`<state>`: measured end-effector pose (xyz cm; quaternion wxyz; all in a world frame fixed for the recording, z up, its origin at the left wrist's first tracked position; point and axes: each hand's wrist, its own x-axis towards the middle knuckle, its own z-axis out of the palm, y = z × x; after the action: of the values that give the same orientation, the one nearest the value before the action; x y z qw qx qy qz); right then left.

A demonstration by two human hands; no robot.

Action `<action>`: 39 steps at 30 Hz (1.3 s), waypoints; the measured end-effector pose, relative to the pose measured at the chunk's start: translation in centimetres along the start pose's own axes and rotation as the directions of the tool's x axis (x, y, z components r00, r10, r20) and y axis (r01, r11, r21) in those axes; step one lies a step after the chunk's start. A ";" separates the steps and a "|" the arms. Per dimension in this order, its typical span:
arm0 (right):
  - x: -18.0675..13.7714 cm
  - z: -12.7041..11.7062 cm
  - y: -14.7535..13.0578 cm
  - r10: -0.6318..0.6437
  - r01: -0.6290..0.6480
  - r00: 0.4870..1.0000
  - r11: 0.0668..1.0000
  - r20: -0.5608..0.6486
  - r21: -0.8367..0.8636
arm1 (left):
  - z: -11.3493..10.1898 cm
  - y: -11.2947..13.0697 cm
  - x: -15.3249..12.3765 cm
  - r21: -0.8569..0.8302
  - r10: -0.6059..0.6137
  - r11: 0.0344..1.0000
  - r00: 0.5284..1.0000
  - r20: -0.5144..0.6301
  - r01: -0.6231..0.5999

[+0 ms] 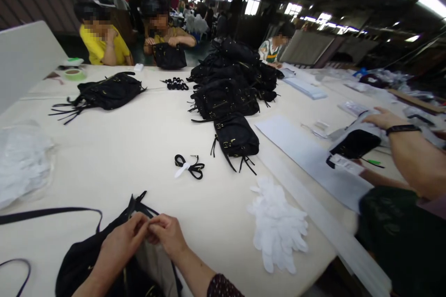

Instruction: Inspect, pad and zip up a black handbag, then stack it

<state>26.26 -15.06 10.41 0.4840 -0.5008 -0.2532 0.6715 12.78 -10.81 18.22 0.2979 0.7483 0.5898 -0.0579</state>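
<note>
A black bag (78, 260) lies at the near edge of the table, its beige-grey lining (156, 262) showing at the opening. My left hand (130, 234) is closed in a pinch at the bag's mouth. Against its fingertips, my right hand (169, 236) pinches the bag's edge too; the exact spot between the fingers is hidden. Black strap ends (137, 200) stick up just beyond both hands. A long black strap (52, 212) trails off to the left. Farther ahead lies a coiled black strap (195, 168) bound with a white wrap.
White gloves (277, 222) lie on the right. Black bags (226, 95) are piled mid-table, and another bag (109, 92) lies farther left. A clear plastic bag (22, 162) sits at the left edge. A co-worker's arm (411, 148) reaches in at right; other people sit across.
</note>
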 end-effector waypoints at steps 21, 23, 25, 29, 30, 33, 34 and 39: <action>0.4 -1.8 2.4 0.116 -0.107 0.989 0.989 -0.091 0.099 | 0.8 12.2 12.5 0.039 0.220 0.975 0.969 -0.115 -0.217; 0.7 -2.0 2.4 0.114 -0.105 0.989 0.990 -0.096 0.096 | 1.7 13.5 15.1 0.080 0.227 0.972 0.968 -0.103 -0.219; 1.0 -2.1 2.3 0.099 -0.092 0.990 0.993 -0.095 0.081 | 2.6 14.1 17.3 0.109 0.227 0.970 0.970 -0.083 -0.217; 1.4 -2.2 2.4 0.099 -0.094 0.992 0.994 -0.082 0.064 | 3.4 13.7 20.0 0.126 0.229 0.967 0.973 -0.036 -0.223; 1.5 -2.3 2.5 0.107 -0.101 0.991 0.992 -0.080 0.073 | 3.3 13.4 20.4 0.126 0.229 0.967 0.973 -0.032 -0.224; 1.6 -2.3 2.7 0.134 -0.125 0.988 0.986 -0.082 0.112 | 2.6 12.4 20.3 0.116 0.245 0.964 0.969 -0.030 -0.240; 1.6 -2.4 2.8 0.143 -0.132 0.986 0.984 -0.086 0.124 | 2.2 12.0 19.8 0.111 0.253 0.962 0.967 -0.030 -0.249; 1.6 -2.4 2.4 0.147 -0.137 0.985 0.984 -0.090 0.116 | -0.5 9.1 14.5 0.096 0.270 0.961 0.957 -0.103 -0.261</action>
<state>27.43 -14.90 6.86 0.4735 -0.5227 -0.1555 0.6917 25.36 0.59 15.69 0.2376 0.8345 0.4972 0.0017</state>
